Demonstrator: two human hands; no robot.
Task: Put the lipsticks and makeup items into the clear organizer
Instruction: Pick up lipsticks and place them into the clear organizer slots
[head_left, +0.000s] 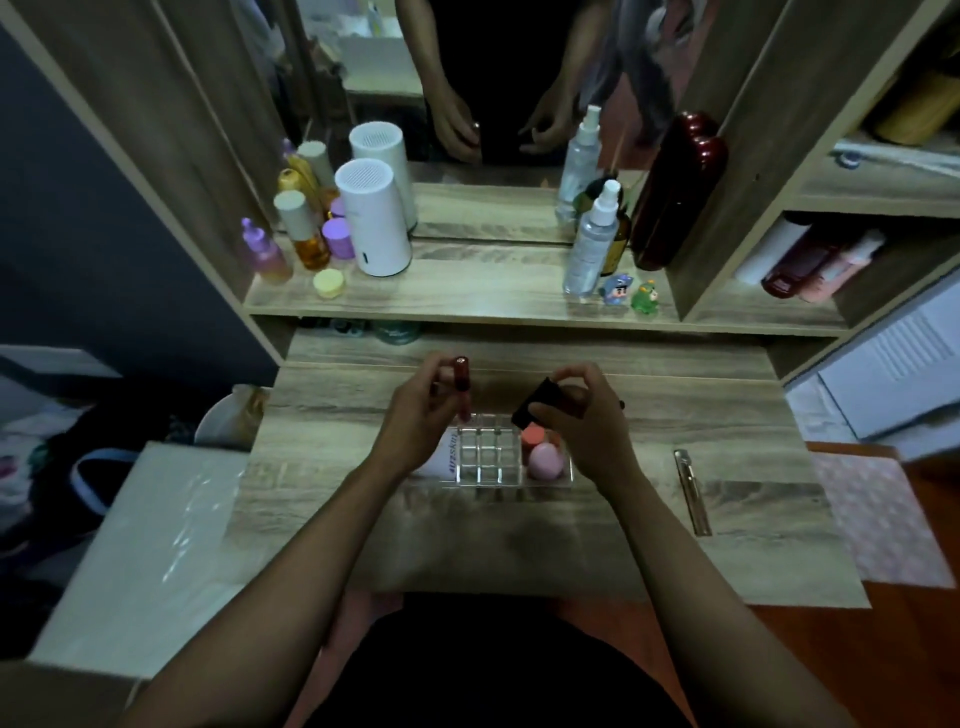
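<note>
A clear organizer (488, 457) with a grid of small cells sits mid-table. Its right compartment holds a pink sponge (546, 461) and a coral sponge (534, 434). A white tube (445, 458) lies at its left side. My left hand (421, 415) holds a dark red lipstick tube (461, 385) upright over the grid's back-left corner. My right hand (582, 415) grips a black-capped makeup item (535, 402) tilted above the organizer's right part. A slim gold-and-clear tube (692, 491) lies on the table to the right.
The wooden dressing table (519, 545) has a raised shelf with bottles (304, 236), a white cylinder (373, 223), spray bottles (589, 249), small figurines (631, 293) and a mirror behind. A white box (150, 545) stands to the left.
</note>
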